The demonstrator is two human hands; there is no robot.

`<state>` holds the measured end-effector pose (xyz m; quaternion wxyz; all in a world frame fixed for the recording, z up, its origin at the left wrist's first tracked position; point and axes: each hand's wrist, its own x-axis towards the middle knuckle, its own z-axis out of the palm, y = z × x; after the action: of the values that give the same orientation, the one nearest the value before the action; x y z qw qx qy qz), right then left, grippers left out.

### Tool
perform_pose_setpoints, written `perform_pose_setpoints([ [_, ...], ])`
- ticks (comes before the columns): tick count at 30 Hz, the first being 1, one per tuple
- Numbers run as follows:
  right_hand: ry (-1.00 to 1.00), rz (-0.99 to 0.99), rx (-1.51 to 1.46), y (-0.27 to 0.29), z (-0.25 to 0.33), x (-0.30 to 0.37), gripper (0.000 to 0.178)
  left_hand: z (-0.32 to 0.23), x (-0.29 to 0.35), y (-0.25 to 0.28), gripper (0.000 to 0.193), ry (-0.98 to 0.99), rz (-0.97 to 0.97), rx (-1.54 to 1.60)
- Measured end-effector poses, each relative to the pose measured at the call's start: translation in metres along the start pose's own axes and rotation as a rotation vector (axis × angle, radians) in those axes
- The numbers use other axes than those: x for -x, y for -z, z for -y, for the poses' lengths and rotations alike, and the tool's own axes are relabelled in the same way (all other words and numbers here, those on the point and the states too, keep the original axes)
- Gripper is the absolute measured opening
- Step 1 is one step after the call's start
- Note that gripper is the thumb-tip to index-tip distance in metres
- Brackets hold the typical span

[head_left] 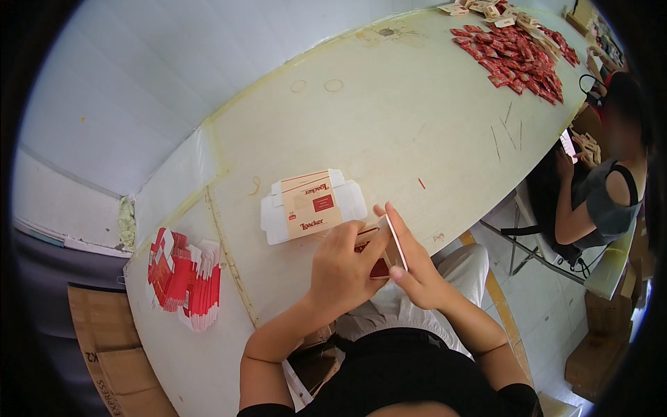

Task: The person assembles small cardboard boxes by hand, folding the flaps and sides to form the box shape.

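Between my two hands, over the table's near edge, is a small carton [393,244] with a pale edge and dark red showing on its side. My left hand [340,267] grips it from the left, its fingers bent over the top. On the other side, my right hand [420,271] presses against the carton with its thumb and fingers. Palms and fingers hide much of the carton. Just beyond my left hand lies an unfolded carton [309,201], cream and white with red print, flat on the table.
Red and white folded cartons [191,278] lie stacked at the left. A heap of red packets [517,59] covers the far right of the table [389,132], with cream cartons behind. Another person [611,187] sits at the right, holding a phone [568,146]. Cardboard [118,347] stands at lower left.
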<state>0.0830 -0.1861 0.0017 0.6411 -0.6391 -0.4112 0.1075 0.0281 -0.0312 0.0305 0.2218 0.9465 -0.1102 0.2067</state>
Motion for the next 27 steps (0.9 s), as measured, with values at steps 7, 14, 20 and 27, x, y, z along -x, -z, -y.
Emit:
perform_pose_setpoints([
  [7, -0.284, -0.035, -0.309, 0.004, 0.014, -0.001, 0.068, -0.012, -0.006, -0.002, 0.065, -0.036, -0.076, -0.071],
  [14, -0.334, -0.169, -0.501, 0.0, 0.011, 0.007, 0.062, -0.015, -0.007, -0.005, 0.069, -0.063, -0.087, 0.018],
  [20, -0.287, -0.173, -0.247, 0.002, 0.023, 0.004, 0.063, -0.014, -0.005, -0.004, 0.072, -0.057, -0.074, 0.058],
  [27, -0.205, -0.092, 0.195, 0.004, 0.024, 0.008, 0.071, -0.016, -0.004, -0.012, 0.065, -0.1, -0.134, 0.018],
])
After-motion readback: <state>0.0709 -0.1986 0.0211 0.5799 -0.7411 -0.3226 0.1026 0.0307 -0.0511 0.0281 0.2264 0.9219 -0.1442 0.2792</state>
